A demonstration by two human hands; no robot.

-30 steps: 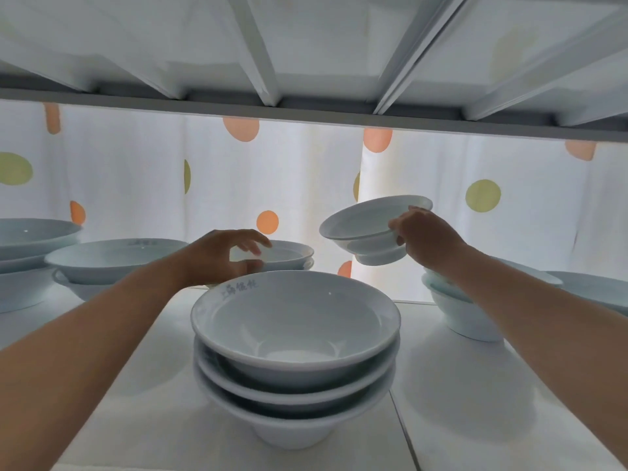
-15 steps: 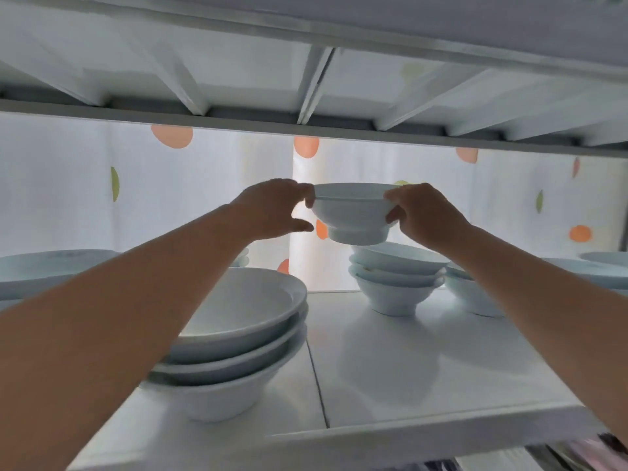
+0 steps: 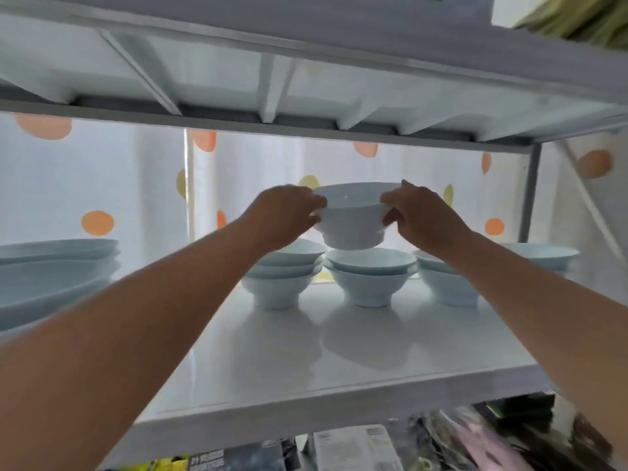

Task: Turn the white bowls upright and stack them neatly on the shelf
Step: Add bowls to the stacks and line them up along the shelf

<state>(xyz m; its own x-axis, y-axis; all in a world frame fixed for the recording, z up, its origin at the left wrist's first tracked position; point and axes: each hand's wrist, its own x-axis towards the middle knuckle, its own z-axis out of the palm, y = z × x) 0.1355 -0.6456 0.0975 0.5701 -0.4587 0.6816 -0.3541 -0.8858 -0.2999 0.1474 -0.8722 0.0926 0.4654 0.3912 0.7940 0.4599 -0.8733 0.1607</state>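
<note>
Got my left hand (image 3: 285, 215) and right hand (image 3: 421, 215) clamped on the upright bowl (image 3: 351, 219) just over the middle stack (image 3: 370, 280), so I reckon next is lowering it straight down, centred.

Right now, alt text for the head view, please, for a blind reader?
Left hand and right hand hold an upright white bowl just above the middle stack on a white shelf; other bowl stacks flank it, dotted curtain behind.
</note>
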